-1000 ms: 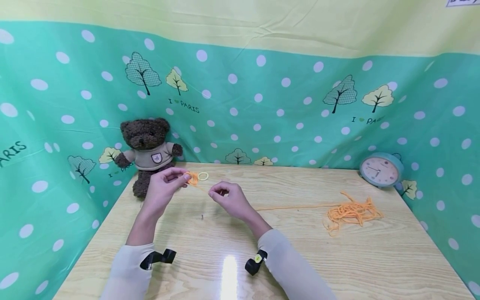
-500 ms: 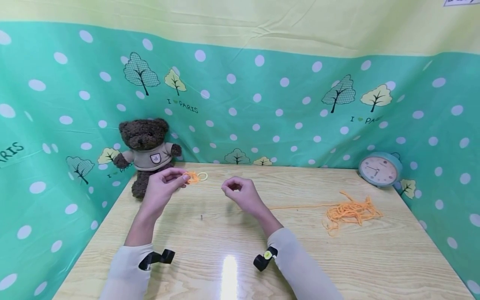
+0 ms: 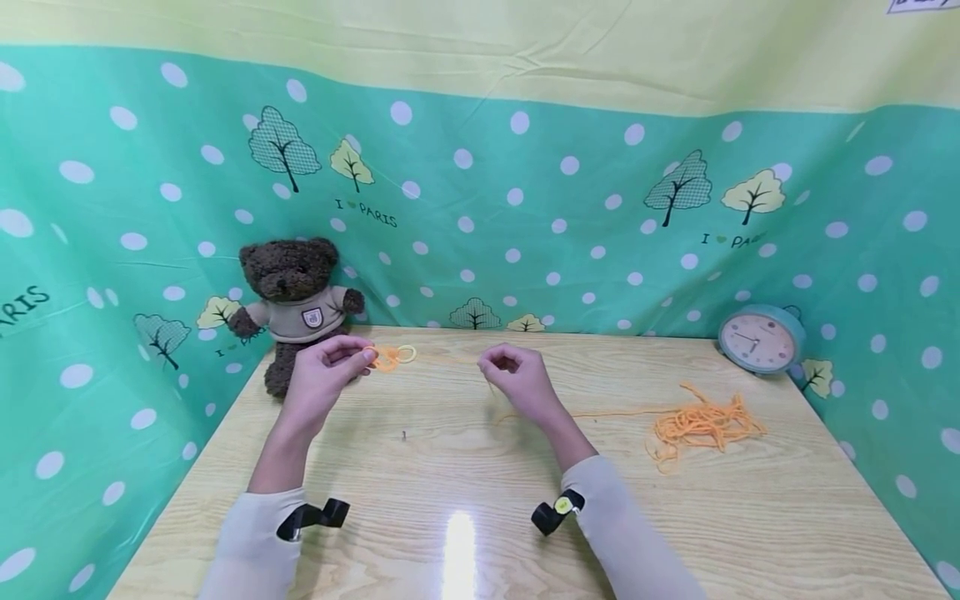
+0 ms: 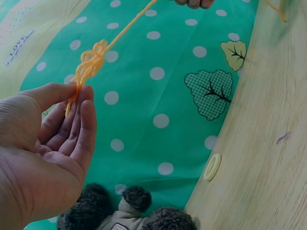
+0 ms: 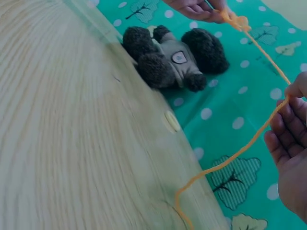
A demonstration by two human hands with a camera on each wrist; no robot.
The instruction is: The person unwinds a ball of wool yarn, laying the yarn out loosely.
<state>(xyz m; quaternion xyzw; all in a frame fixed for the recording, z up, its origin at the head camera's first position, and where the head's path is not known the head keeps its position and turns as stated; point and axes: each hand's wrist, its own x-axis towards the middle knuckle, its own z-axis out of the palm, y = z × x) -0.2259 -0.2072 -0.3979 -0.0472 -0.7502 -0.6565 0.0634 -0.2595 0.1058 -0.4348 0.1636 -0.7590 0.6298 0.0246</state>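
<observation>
Between thumb and fingertips, my left hand (image 3: 321, 382) pinches a small looped piece of orange yarn (image 4: 91, 62), its loops sticking out past the fingers. A strand runs from these loops to my right hand (image 3: 525, 385), which pinches it between thumb and finger. In the right wrist view the strand (image 5: 268, 55) looks straight between the hands, then its tail curves down from the right hand (image 5: 293, 158) toward the table. A loose heap of orange yarn (image 3: 708, 423) lies on the right, a line of yarn trailing left from it. Both hands are above the tabletop.
A pale yellow ring (image 4: 212, 166) lies on the wooden table (image 3: 465, 467) near its back edge. Behind my left hand sits a brown teddy bear (image 3: 300, 292). A round teal clock (image 3: 759, 340) stands at the back right, before a green dotted curtain (image 3: 540, 250).
My right hand has moved right, away from the left, drawing the strand out. The loops at the left hand have changed shape. The left hand stays almost in place.
</observation>
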